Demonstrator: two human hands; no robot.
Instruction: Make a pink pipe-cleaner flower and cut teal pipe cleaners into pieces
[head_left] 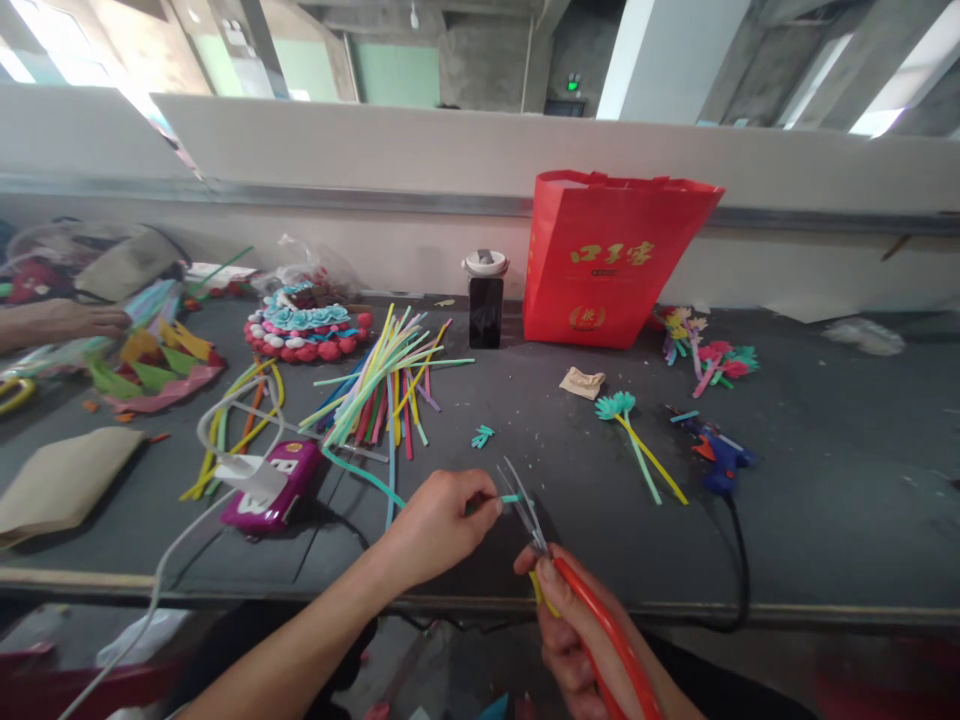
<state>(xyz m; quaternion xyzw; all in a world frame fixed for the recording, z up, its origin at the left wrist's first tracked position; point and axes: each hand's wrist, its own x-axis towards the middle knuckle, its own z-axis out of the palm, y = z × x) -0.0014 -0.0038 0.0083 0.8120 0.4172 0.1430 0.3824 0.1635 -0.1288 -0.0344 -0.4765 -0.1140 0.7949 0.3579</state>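
Observation:
My left hand (439, 522) pinches a short teal strip (510, 497) near the front edge of the dark table (825, 500). My right hand (574, 625) grips red-handled scissors (600, 620), whose blades (523, 502) stand apart around the end of the teal strip. A long teal strip (364, 475) lies on the table just left of my left hand. Small teal cut pieces (482, 436) lie a little beyond the blades.
A heap of coloured strips (382, 385) lies at centre. A red bag (607, 255), a dark bottle (486, 298), a glue gun (716, 452), paper flowers (637, 440), a magenta power bank (274, 485) and a beaded ring (307, 330) surround it. Another person's hand (67, 320) rests far left.

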